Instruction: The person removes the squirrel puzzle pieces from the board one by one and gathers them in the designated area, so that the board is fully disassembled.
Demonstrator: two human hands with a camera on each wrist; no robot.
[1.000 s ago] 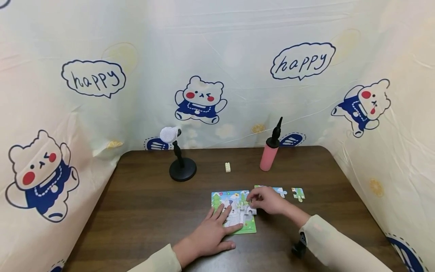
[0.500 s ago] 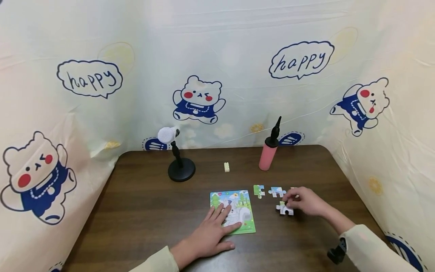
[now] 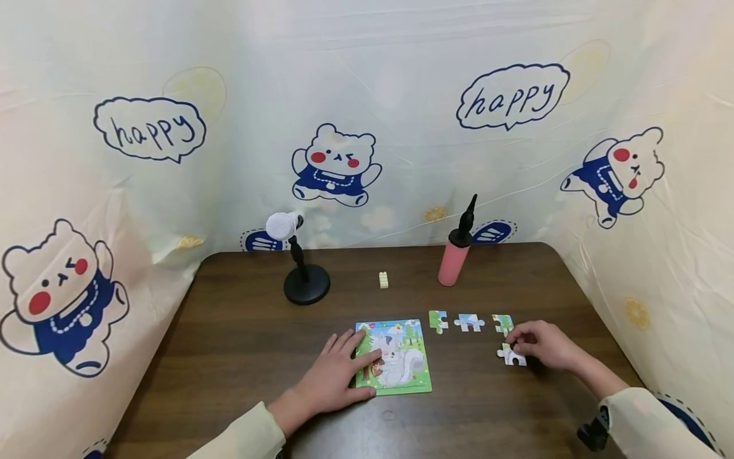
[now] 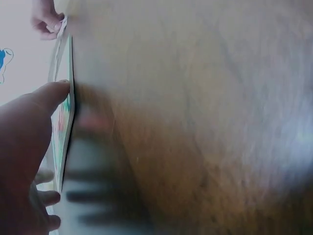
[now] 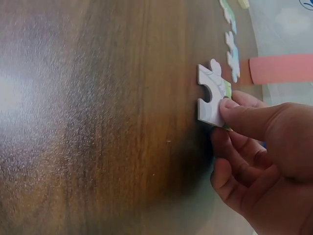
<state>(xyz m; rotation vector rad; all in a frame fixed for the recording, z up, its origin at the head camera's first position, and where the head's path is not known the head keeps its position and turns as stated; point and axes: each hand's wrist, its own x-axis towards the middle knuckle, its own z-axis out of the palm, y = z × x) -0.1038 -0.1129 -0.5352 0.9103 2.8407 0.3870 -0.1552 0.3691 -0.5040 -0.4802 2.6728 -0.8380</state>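
Observation:
My right hand (image 3: 545, 344) pinches a pale jigsaw piece (image 5: 210, 93) between thumb and fingers, low over the table on the right. Its knobs and a round notch show in the right wrist view. Just behind it lies a green and blue jigsaw piece (image 3: 503, 323). Further left are a blue and white piece (image 3: 469, 322) and a green one (image 3: 438, 321). My left hand (image 3: 329, 373) rests with spread fingers on the left edge of a square puzzle board (image 3: 401, 357) picturing a white squirrel. In the left wrist view, the thumb (image 4: 51, 95) lies on the board's edge.
A microphone on a black stand (image 3: 306, 284) is at the back left of the wooden table (image 3: 241, 357). A cream toy brick (image 3: 383, 280) and a pink hand pump (image 3: 453, 261) stand towards the back. A printed cloth surrounds the table.
My right hand has carried the pale jigsaw piece from the board's right edge to the right, past the other pieces. My left hand has slid left, uncovering the squirrel.

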